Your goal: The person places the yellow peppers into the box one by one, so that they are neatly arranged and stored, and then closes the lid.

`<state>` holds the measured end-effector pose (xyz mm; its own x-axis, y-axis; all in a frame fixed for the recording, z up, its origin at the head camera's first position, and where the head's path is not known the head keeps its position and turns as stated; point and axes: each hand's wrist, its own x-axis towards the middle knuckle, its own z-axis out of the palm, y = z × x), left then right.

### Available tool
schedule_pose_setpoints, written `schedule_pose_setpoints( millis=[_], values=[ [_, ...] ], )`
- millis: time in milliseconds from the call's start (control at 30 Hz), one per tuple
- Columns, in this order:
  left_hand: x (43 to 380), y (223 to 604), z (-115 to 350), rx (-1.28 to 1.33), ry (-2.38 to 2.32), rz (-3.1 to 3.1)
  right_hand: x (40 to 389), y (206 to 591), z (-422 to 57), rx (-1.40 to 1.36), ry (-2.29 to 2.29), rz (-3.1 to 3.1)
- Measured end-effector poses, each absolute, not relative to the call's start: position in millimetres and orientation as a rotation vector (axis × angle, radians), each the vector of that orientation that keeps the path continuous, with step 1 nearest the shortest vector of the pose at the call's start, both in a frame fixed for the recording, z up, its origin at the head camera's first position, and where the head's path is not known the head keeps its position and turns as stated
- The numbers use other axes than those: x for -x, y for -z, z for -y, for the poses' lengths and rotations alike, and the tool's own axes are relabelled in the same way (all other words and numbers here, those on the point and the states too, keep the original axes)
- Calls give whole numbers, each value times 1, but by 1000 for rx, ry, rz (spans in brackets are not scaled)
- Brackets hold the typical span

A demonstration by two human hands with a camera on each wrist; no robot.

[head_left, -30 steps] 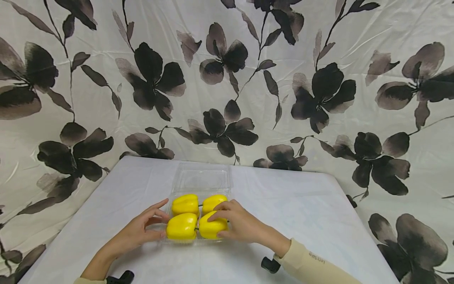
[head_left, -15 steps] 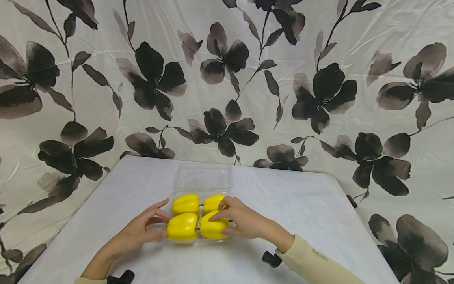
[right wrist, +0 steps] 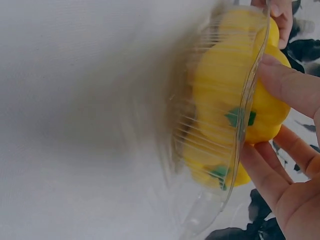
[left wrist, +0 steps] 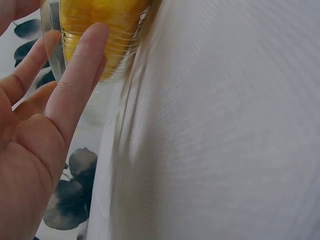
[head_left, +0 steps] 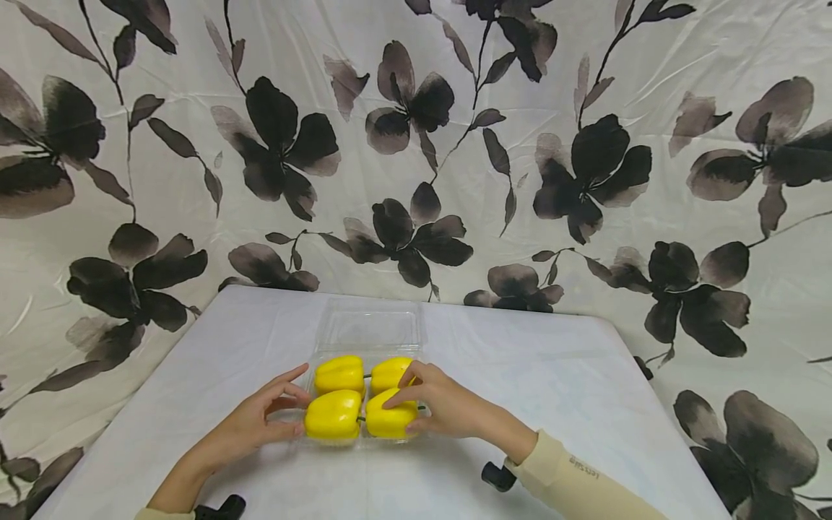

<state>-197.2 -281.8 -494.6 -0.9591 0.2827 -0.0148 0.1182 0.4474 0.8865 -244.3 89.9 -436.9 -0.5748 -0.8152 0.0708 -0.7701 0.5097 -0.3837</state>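
Several yellow bell peppers sit in two rows in a clear plastic clamshell container (head_left: 364, 442), its lid (head_left: 370, 328) folded back behind them. My right hand (head_left: 445, 404) holds the front right bell pepper (head_left: 388, 415), thumb and fingers spread over its stem end. In the right wrist view, that thumb (right wrist: 295, 87) lies against the pepper just above the container's rim. My left hand (head_left: 266, 415) rests its fairly straight fingers and thumb along the container's left side, beside the front left bell pepper (head_left: 333, 415). The left wrist view shows a fingertip (left wrist: 95, 40) at the ribbed plastic wall.
The container stands on a table with a white cloth (head_left: 520, 375). A floral curtain (head_left: 416, 144) hangs behind the table. Black wrist straps (head_left: 497, 477) show near both sleeves.
My right hand has shifted slightly up and to the right over the front right bell pepper. The left hand and the container keep their places.
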Motion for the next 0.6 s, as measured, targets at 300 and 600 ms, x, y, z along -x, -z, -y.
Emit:
schedule_pose_setpoints(
  millis=[300,600],
  values=[
    [198,496,281,-334,-1528,-2528,247,434,-89,1380,549,-2582],
    [199,498,283,-374,-1540,-2522,249,434,-89,1397,570,-2567]
  ],
)
